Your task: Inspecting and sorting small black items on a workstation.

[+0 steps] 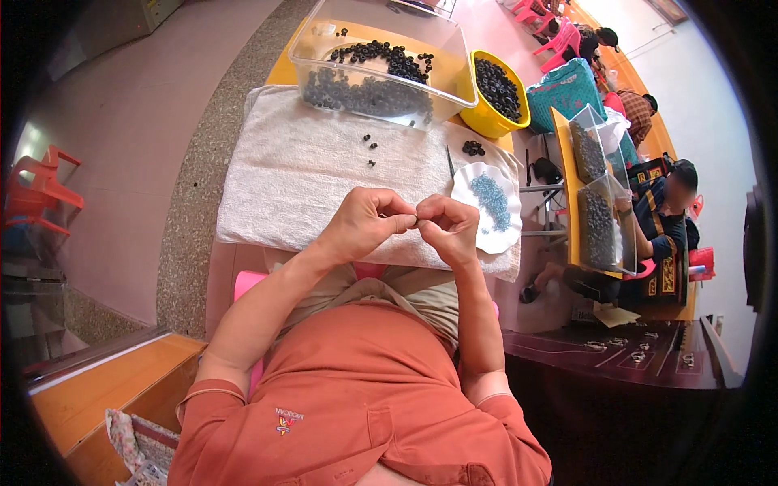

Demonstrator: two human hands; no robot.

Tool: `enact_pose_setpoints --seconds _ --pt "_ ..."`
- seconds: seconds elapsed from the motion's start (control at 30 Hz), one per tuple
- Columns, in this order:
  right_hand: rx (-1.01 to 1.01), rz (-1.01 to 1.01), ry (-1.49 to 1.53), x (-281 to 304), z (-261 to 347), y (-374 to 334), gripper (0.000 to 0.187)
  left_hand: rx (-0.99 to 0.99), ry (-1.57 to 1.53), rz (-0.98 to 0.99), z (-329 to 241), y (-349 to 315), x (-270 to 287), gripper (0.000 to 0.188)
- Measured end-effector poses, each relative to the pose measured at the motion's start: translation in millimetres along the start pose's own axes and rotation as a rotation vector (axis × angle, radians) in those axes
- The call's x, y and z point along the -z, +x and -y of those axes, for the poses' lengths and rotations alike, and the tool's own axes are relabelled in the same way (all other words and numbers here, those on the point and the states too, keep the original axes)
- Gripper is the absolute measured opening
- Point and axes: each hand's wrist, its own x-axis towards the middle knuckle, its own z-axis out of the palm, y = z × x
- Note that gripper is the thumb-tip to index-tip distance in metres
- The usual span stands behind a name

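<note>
Over the near edge of a white towel (pixel 284 182), my left hand (pixel 365 220) and my right hand (pixel 450 230) meet fingertip to fingertip. Both are closed in a pinch on one small dark piece (pixel 417 221), mostly hidden by the fingers. Just right of my right hand, a white wavy-rimmed plate (pixel 509 241) holds many tiny light-blue pieces (pixel 491 201). A thin dark tool (pixel 450 160) lies by the plate's left rim. Beyond it sits a small pile of black ring-like parts (pixel 473 148). A few loose black parts (pixel 373 146) lie mid-towel.
At the table's far side stands a clear plastic bin (pixel 442 109) of black parts, beside a yellow tub (pixel 484 119) full of them. To the right, another table (pixel 570 190) bears clear bins of dark parts, with a person (pixel 664 211) seated there. A red plastic chair (pixel 44 190) stands far left.
</note>
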Motion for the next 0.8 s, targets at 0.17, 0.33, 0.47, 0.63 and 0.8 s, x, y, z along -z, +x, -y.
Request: enact_pose_setpoints --seconds 0.17,0.33,0.47,0.63,0.8 --pt "0.054 -0.007 0.01 2 -8 6 0.011 0.004 -0.1 -0.026 8 5 6 0.011" --pt "0.191 -0.062 -0.186 -12 -8 3 0.022 0.061 -0.306 -0.143 15 7 6 0.011" --pt "0.397 -0.159 -0.602 -27 -6 1 0.034 0.133 -0.514 -0.224 15 5 -2 0.014" --pt "0.549 -0.273 -0.819 -29 -13 4 0.032 0.164 -0.602 -0.247 17 3 -7 0.014" --pt "0.571 -0.241 -0.818 -29 -12 7 0.028 0.163 -0.622 -0.248 18 2 -8 0.011"
